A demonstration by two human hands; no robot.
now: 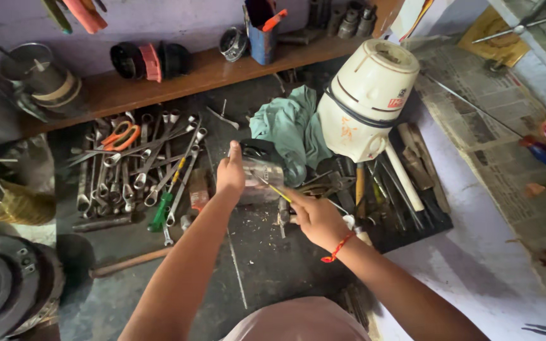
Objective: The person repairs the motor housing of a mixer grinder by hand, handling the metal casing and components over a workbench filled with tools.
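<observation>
My left hand [230,173] grips a small grey metal motor part [260,173] with a dark top, holding it up over the dark workbench [254,265]. My right hand [314,218] holds a thin tool with a yellow shaft [278,192], its tip set against the side of the part. A red thread band is on my right wrist. Just behind the part lie a teal cloth [289,129] and a cream-coloured plastic mixer body [364,101] tipped on its side.
Several spanners and orange-handled pliers [140,167] lie spread at the left. More hand tools [393,183] fill a black tray on the right. A wooden shelf [178,79] carries cups and parts. Round metal parts [7,284] sit at lower left, newspaper [500,145] at right.
</observation>
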